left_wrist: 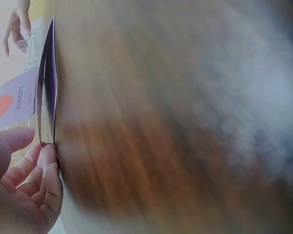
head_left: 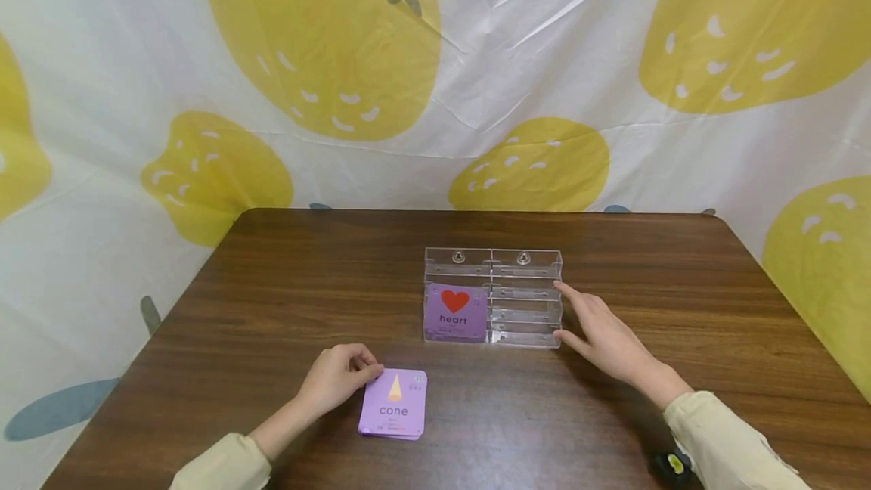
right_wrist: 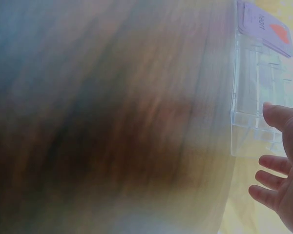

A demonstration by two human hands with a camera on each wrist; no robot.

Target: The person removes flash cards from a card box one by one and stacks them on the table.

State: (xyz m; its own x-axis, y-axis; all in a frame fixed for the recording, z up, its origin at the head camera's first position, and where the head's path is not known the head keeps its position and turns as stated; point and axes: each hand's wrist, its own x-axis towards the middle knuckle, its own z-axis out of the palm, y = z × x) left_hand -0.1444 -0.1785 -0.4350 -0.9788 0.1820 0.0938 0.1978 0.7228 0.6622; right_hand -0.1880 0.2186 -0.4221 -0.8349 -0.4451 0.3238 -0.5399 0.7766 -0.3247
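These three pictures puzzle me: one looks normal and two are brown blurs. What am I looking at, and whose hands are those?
No machine here: a person wears three cameras. The clear picture comes from the head, looking down at a wooden table. The blurry two come from the wrists, so close to the tabletop that the wood smears.

On the table stands a clear plastic rack with a purple "heart" card in its left side. Nearer the person lies a small stack of purple cards, "cone" on top.

The left hand pinches the stack's edge; its wrist view shows the fingertips lifting cards apart. The right hand rests open against the rack's right end.
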